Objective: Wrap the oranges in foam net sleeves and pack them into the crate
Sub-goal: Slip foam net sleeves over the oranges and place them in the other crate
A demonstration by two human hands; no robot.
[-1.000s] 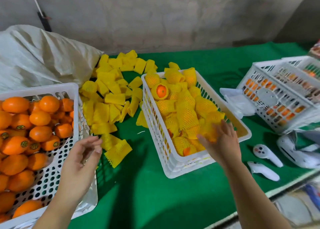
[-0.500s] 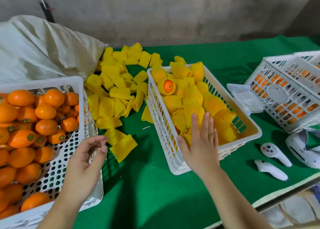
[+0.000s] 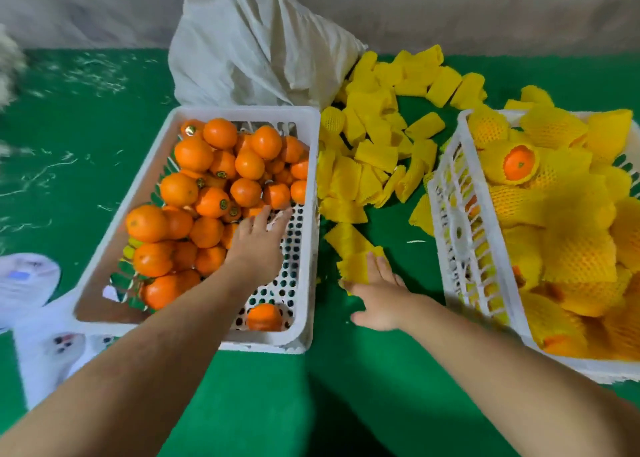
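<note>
A white crate at the left centre holds several bare oranges. My left hand reaches into it with straight fingers, over the bare perforated floor beside the fruit, and holds nothing. Loose yellow foam net sleeves lie in a heap on the green cloth between the crates. My right hand lies open with its fingertips on the nearest sleeve. A second white crate at the right is filled with sleeved oranges.
A crumpled white sack stands behind the orange crate. White objects lie at the table's left near edge. Green cloth covers the table in front of both crates.
The view has swung left. My left hand moved forward into the orange crate. My right hand left the packed crate and came down left onto the nearest sleeve.
</note>
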